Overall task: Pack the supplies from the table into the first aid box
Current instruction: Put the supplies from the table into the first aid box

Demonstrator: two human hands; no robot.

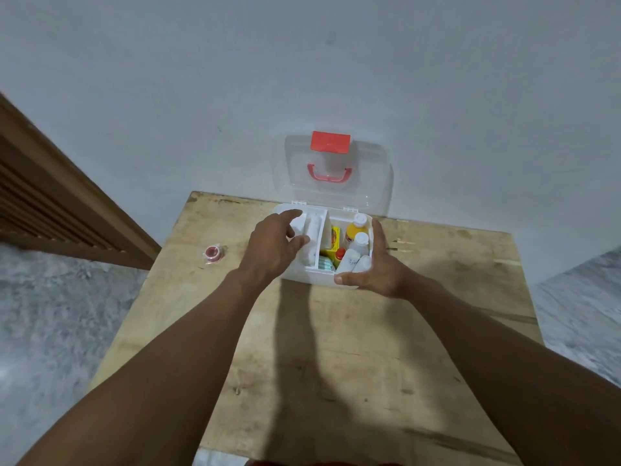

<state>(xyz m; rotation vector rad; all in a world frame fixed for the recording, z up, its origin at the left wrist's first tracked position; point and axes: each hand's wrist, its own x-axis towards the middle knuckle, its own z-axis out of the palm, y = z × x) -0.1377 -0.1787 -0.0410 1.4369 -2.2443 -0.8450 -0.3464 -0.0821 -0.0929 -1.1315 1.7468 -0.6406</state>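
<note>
The left hand is over the left compartment of the first aid box, with the fingers loosely curled and spread a little. The fingertips touch a white item at the far end of that compartment, but I cannot tell if the hand grips it or only rests on it. The right hand is open and lies flat against the right wall of the box: the fingers go along the side and the thumb is at the near corner. It holds nothing else.

The box stands at the far edge of the wooden table, against the wall, directly between the two hands. Its clear lid stands open and leans back on the wall, with one red latch and one red handle.

In the left compartment lies one white roll just beside the left hand. In the right part I count one yellow bottle with a white cap, three white bottles, one small orange cap, one yellow packet and some pale green packets.

One red tape roll remains on the table, well apart from the box, left of the left hand.
</note>
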